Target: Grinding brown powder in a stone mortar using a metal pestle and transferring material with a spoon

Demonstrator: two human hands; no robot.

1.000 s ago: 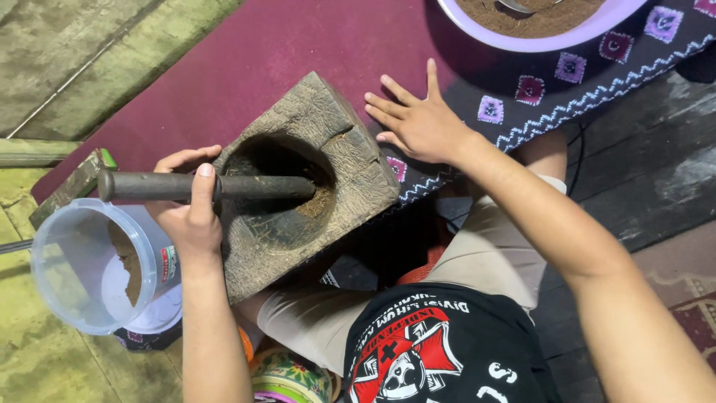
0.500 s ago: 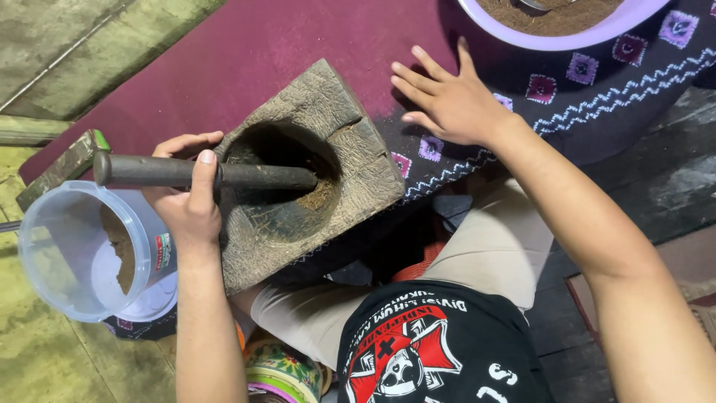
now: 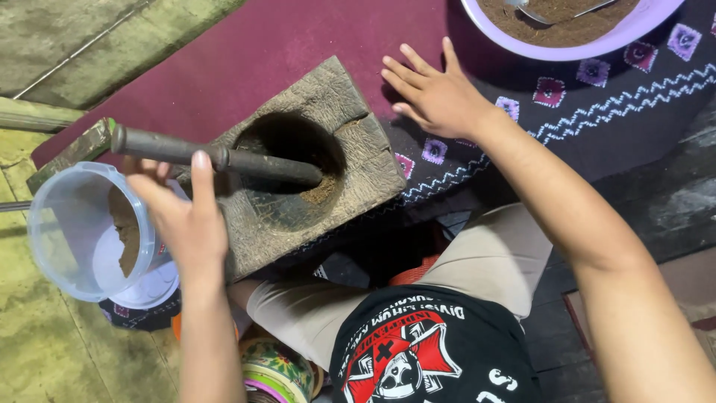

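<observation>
Left hand (image 3: 183,216): my forearm rises from the bottom edge, fingers loosened and lifted, thumb up, just beside the dark pestle (image 3: 216,158) without closing on it.

Pestle: lies tilted, its tip down in the hollow of the wooden mortar (image 3: 298,160), its handle jutting out past the mortar's left edge.

Right hand (image 3: 432,93): my arm stretches across from the lower right, palm down, fingers spread flat on the maroon cloth (image 3: 246,52), holding nothing, just beside the mortar's upper right corner.

Clear plastic tub (image 3: 82,231): lies on its side left of my left hand, brown powder inside.

Lilac bowl (image 3: 589,48): top edge, brown powder and a spoon in it.
</observation>
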